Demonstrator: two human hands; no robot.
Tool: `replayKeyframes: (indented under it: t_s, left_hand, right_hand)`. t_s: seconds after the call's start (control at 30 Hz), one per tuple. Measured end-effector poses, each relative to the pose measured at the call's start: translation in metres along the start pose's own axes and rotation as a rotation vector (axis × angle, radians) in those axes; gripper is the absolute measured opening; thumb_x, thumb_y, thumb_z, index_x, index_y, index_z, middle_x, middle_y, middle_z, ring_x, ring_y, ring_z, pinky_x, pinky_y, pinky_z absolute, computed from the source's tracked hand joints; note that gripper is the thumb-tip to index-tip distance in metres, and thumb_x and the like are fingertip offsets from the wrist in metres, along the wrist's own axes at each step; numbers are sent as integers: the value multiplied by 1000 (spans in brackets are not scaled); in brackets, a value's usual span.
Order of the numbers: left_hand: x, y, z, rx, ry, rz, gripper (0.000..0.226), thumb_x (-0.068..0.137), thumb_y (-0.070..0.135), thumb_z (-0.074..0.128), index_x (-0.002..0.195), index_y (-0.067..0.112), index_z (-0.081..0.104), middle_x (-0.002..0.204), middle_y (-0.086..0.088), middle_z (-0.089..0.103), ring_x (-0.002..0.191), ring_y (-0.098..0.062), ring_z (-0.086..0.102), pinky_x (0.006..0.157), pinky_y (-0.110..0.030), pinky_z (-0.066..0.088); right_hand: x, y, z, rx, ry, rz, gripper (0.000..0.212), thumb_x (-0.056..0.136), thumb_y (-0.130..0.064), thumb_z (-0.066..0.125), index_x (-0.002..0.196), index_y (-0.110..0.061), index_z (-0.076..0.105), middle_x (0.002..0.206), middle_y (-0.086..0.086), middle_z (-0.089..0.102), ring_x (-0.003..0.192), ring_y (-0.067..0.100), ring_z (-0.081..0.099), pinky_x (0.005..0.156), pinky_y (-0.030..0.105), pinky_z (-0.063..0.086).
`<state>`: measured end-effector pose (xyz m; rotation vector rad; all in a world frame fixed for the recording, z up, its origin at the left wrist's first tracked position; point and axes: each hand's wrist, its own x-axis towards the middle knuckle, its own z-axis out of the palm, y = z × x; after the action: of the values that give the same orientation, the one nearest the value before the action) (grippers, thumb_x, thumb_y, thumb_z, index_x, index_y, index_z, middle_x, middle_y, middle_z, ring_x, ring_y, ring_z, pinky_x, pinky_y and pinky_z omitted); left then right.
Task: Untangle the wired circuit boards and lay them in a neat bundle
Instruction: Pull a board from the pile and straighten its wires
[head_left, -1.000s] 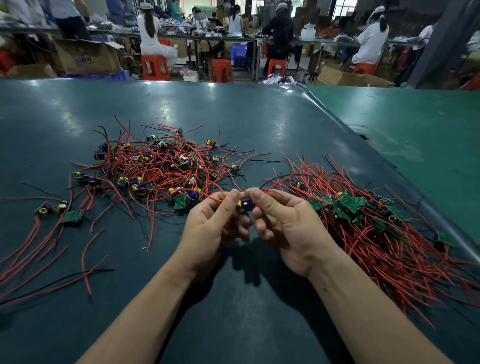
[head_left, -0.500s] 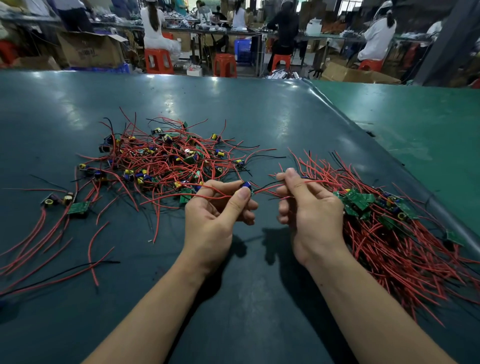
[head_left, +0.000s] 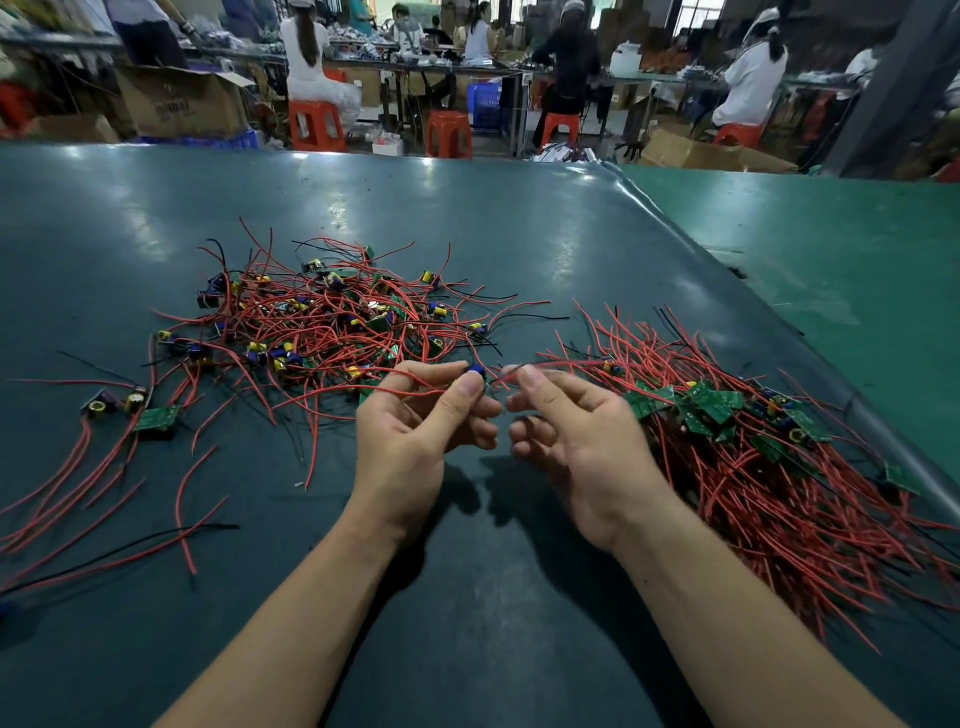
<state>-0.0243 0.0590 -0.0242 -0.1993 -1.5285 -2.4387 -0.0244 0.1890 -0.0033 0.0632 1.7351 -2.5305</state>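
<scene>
Green mat (head_left: 519, 249); left hand (head_left: 421, 431) pinches board (head_left: 475, 373), wires (head_left: 332, 395) trailing left.

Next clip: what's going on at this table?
A person is sorting wired circuit boards on a dark green table. The left hand pinches one board by its blue component, red wires trailing from it; the right hand pinches a red wire beside it. A tangled pile lies ahead on the left, and a straighter, aligned bundle lies to the right.
</scene>
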Motion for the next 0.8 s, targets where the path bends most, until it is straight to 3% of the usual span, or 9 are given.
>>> replayKeyframes:
  t_s: [0.1, 0.23, 0.33, 0.47, 0.67, 0.8]
  left_hand:
    - [-4, -2, 2, 55, -105, -31, 20, 75, 14, 68, 91, 4, 60, 66, -10, 70, 52, -18, 62, 53, -26, 54]
    - [-5, -3, 4, 105, -132, -50, 24, 74, 14, 68, 92, 0, 60, 65, -10, 69, 52, -16, 63, 52, -24, 52]
    - [-7, -3, 5, 152, -131, -38, 25, 75, 17, 68, 92, 0, 60, 64, -9, 69, 52, -17, 62, 52, -23, 52]
    - [-10, -2, 7, 167, -94, 3, 20, 77, 15, 68, 89, 2, 58, 64, -12, 68, 48, -18, 58, 50, -26, 51]
    - [-14, 0, 10, 191, -72, 67, 13, 79, 10, 68, 85, 3, 58, 64, -14, 68, 48, -20, 59, 49, -25, 51]
    - [-15, 2, 9, 169, -68, 69, 17, 75, 12, 69, 84, 3, 58, 63, -14, 67, 49, -20, 60, 49, -25, 51]
  right_hand:
    - [-1, 2, 1, 13, 10, -34, 14, 93, -12, 61, 90, -9, 75, 60, -2, 56, 45, 6, 46, 42, 15, 39]
    - [1, -5, -8, -72, -13, 25, 12, 85, -16, 69, 89, -7, 75, 52, -4, 52, 42, 6, 42, 40, 14, 34]
    - [4, -4, -10, -119, 65, -45, 9, 85, -12, 70, 80, -5, 74, 49, -4, 52, 42, 7, 41, 39, 15, 32]
    - [10, -8, -13, -13, 208, -94, 19, 90, -10, 65, 72, -8, 72, 49, -6, 49, 37, 6, 36, 36, 15, 27]
    - [12, -6, -13, 98, 268, -58, 41, 95, -15, 52, 56, -16, 63, 45, -6, 34, 34, 8, 30, 38, 15, 23]
    - [13, -4, -17, 29, 277, -82, 34, 93, -14, 59, 60, -14, 67, 46, -5, 36, 35, 9, 32, 39, 16, 25]
